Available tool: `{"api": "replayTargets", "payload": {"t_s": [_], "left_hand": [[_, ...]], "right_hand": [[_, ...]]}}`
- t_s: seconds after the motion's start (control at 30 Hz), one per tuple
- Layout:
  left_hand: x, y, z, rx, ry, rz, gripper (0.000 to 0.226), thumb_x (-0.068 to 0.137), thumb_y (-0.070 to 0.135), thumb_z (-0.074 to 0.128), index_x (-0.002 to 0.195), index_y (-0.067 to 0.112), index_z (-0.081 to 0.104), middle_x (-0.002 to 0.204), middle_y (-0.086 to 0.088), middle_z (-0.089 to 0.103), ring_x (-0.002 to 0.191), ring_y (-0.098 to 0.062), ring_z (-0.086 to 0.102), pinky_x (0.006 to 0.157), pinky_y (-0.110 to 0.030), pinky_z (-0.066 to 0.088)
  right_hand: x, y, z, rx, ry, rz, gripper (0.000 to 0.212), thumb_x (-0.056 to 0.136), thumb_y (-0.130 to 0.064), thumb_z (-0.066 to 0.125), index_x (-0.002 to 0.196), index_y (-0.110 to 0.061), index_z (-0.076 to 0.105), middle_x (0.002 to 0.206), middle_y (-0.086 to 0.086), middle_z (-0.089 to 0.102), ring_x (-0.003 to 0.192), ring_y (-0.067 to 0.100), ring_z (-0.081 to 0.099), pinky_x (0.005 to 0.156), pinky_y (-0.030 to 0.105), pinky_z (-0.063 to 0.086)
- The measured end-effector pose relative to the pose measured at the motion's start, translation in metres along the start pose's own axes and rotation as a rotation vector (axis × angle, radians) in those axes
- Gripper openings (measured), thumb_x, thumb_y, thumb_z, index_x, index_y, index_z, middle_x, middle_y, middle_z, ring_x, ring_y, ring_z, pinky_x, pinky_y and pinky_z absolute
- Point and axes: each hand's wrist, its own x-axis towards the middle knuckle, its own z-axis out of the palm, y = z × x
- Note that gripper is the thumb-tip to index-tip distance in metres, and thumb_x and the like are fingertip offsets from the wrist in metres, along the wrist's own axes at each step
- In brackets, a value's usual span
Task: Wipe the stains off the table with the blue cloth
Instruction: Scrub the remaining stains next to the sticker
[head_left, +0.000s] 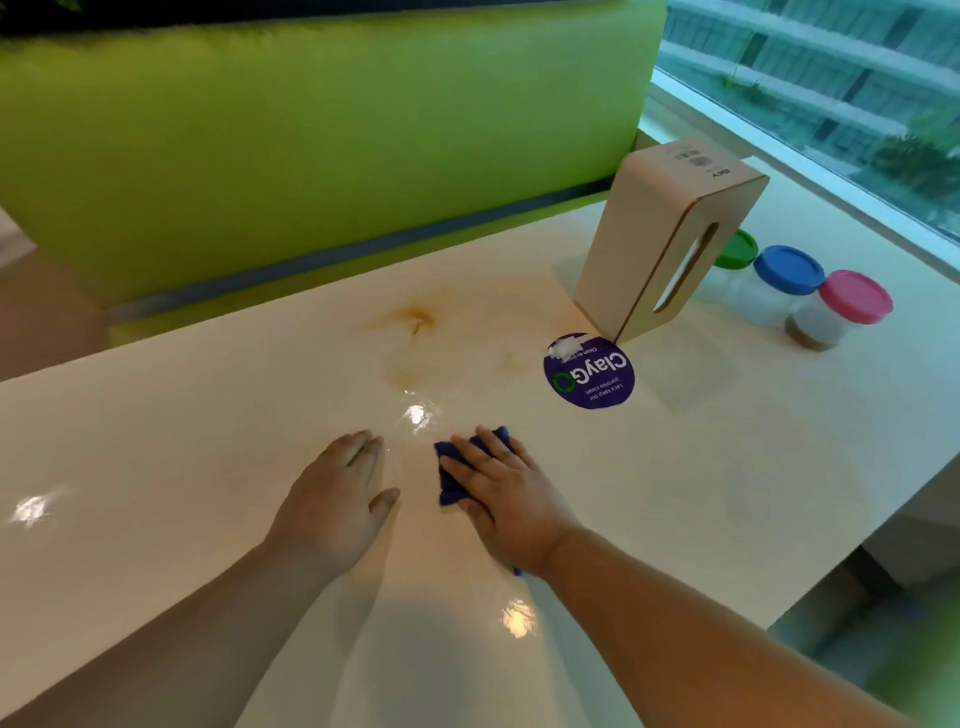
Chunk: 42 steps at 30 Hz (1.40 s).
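A glossy cream table (208, 441) fills the view. A brownish stain (413, 317) lies on it toward the far side, with fainter smears trailing nearer. My right hand (506, 499) presses flat on a folded blue cloth (451, 480) on the tabletop, nearer to me than the stain. The cloth shows past the fingers and thumb; most of it is hidden under the palm. My left hand (337, 499) rests flat on the table just left of the cloth, fingers together, holding nothing.
A round purple sticker (589, 374) lies right of the stain. Behind it stands a tall beige tissue box (660, 239), then jars with green (735, 249), blue (787, 270) and pink (854, 296) lids. A green seat back (311, 130) lines the far edge; a window is at right.
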Motion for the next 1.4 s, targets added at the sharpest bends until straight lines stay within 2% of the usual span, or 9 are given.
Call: {"api": "replayTargets", "payload": {"t_s": [0.1, 0.2, 0.4, 0.6, 0.83, 1.03, 1.23, 1.33, 1.4], "left_hand": [[0.015, -0.011, -0.01, -0.006, -0.011, -0.086, 0.069, 0.092, 0.046, 0.045, 0.148, 0.013, 0.021, 0.156, 0.0, 0.013, 0.144, -0.013, 0.011, 0.113, -0.024, 0.015], [0.03, -0.017, -0.016, -0.02, -0.018, -0.154, 0.072, 0.091, 0.047, 0.046, 0.148, 0.011, 0.019, 0.157, -0.002, 0.01, 0.144, -0.015, 0.01, 0.113, -0.028, 0.018], [0.055, -0.028, -0.021, -0.02, -0.052, -0.21, 0.089, 0.084, 0.056, 0.053, 0.148, 0.009, 0.013, 0.158, -0.004, 0.003, 0.145, -0.017, 0.004, 0.114, -0.032, 0.019], [0.064, -0.03, -0.023, 0.026, -0.103, -0.221, 0.093, 0.081, 0.061, 0.053, 0.148, 0.011, 0.014, 0.158, -0.005, 0.002, 0.146, -0.019, 0.003, 0.113, -0.035, 0.024], [0.059, -0.029, -0.023, 0.003, -0.065, -0.192, 0.09, 0.083, 0.059, 0.052, 0.149, 0.012, 0.012, 0.159, -0.003, 0.0, 0.146, -0.016, 0.001, 0.113, -0.03, 0.02], [0.06, -0.03, -0.021, 0.002, -0.066, -0.205, 0.091, 0.083, 0.061, 0.049, 0.149, 0.015, 0.009, 0.159, 0.0, -0.003, 0.146, -0.014, -0.001, 0.114, -0.031, 0.019], [0.057, -0.031, -0.023, -0.024, -0.053, -0.199, 0.091, 0.084, 0.06, 0.049, 0.15, 0.015, 0.006, 0.159, 0.001, -0.005, 0.146, -0.013, -0.003, 0.114, -0.027, 0.015], [0.058, -0.032, -0.022, -0.02, -0.054, -0.191, 0.091, 0.083, 0.062, 0.048, 0.15, 0.015, 0.007, 0.159, -0.001, -0.003, 0.146, -0.013, -0.002, 0.114, -0.027, 0.015], [0.059, -0.034, -0.021, -0.014, -0.062, -0.19, 0.092, 0.082, 0.063, 0.048, 0.15, 0.014, 0.008, 0.159, -0.002, -0.002, 0.146, -0.014, -0.001, 0.115, -0.027, 0.015]], "right_hand": [[0.014, 0.027, -0.005, 0.006, 0.04, 0.214, 0.065, 0.089, -0.048, 0.007, 0.148, -0.028, 0.026, 0.157, -0.005, 0.019, 0.146, 0.022, 0.006, 0.114, 0.033, -0.008], [0.032, 0.021, -0.007, 0.001, 0.061, 0.369, 0.058, 0.095, -0.042, 0.012, 0.15, -0.026, 0.02, 0.158, -0.004, 0.014, 0.146, 0.024, 0.002, 0.116, 0.036, -0.005], [0.039, 0.021, -0.008, 0.041, 0.034, 0.083, 0.059, 0.093, -0.042, 0.019, 0.146, -0.022, 0.033, 0.155, 0.001, 0.026, 0.144, 0.027, 0.014, 0.115, 0.037, -0.003], [0.088, 0.053, -0.014, 0.0, 0.103, 0.487, 0.051, 0.101, -0.036, 0.026, 0.15, -0.025, 0.02, 0.158, -0.001, 0.014, 0.145, 0.024, 0.004, 0.118, 0.041, -0.001], [0.095, 0.039, -0.013, 0.047, 0.042, 0.084, 0.066, 0.089, -0.045, 0.009, 0.147, -0.021, 0.031, 0.156, 0.0, 0.023, 0.145, 0.026, 0.012, 0.117, 0.037, 0.001], [0.134, 0.046, -0.014, -0.03, 0.065, 0.408, 0.051, 0.1, -0.037, 0.027, 0.15, -0.026, 0.02, 0.158, -0.001, 0.013, 0.145, 0.024, 0.003, 0.117, 0.041, 0.001], [0.112, 0.01, -0.007, 0.046, 0.041, -0.015, 0.063, 0.09, -0.043, 0.014, 0.145, -0.021, 0.036, 0.154, 0.001, 0.028, 0.144, 0.027, 0.016, 0.116, 0.038, 0.002], [0.111, 0.028, -0.015, 0.215, 0.105, 0.091, 0.057, 0.093, -0.041, 0.018, 0.141, -0.022, 0.042, 0.151, -0.001, 0.034, 0.143, 0.024, 0.019, 0.115, 0.03, 0.004], [0.124, 0.041, -0.029, 0.495, 0.202, 0.348, 0.042, 0.099, -0.031, 0.031, 0.137, -0.022, 0.048, 0.143, 0.003, 0.045, 0.136, 0.027, 0.033, 0.109, 0.03, 0.022]]}}
